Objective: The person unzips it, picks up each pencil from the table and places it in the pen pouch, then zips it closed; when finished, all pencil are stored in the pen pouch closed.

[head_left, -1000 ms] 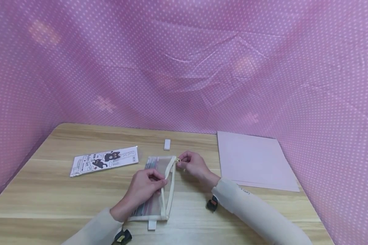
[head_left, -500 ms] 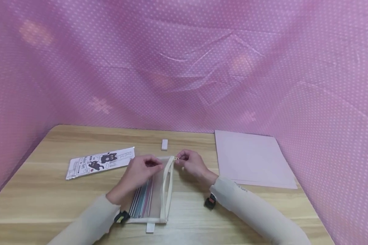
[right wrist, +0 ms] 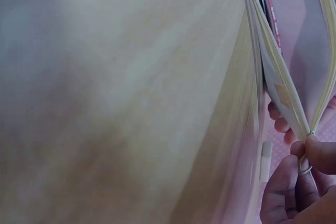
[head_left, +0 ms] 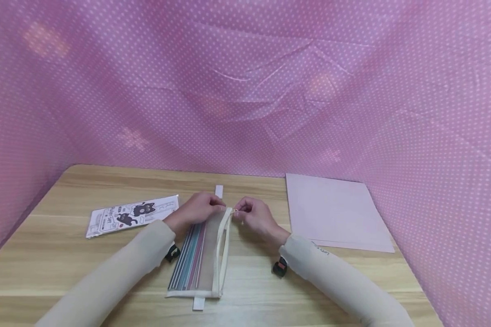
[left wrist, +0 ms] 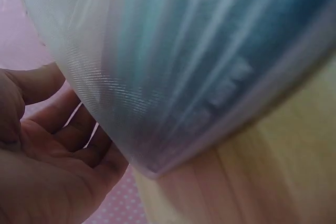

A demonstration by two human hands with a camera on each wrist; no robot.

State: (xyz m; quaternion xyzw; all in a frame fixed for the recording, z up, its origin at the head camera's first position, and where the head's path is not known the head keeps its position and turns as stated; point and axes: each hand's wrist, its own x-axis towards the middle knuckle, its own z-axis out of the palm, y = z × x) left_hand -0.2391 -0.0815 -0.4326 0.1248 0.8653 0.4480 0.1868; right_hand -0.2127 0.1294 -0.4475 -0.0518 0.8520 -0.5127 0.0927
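A see-through mesh zipper pouch (head_left: pixel 210 254) with cream edging lies on the table, its mouth partly unzipped. Slim coloured pens or sticks (head_left: pixel 188 263) show through the mesh, mostly blue, teal and pink. My left hand (head_left: pixel 200 208) holds the pouch's far edge close to the zipper end; in the left wrist view its thumb and fingers meet that edge. With thumb and fingertips, my right hand (head_left: pixel 257 217) pinches the zipper pull (right wrist: pixel 305 167) at the far corner. The wrist view shows the two zipper bands spreading apart from there.
To the left lies a packaged ruler set (head_left: pixel 132 215) with black cats on it. A small white block (head_left: pixel 218 190) sits beyond my left hand, partly covered. A white strip (head_left: pixel 198 303) sticks out at the pouch's near edge. Pale sheets (head_left: pixel 337 211) lie at right.
My left hand has let go of the pouch's middle zipper edge and moved away to its far end, uncovering the pens. My right hand has stayed at the zipper pull.
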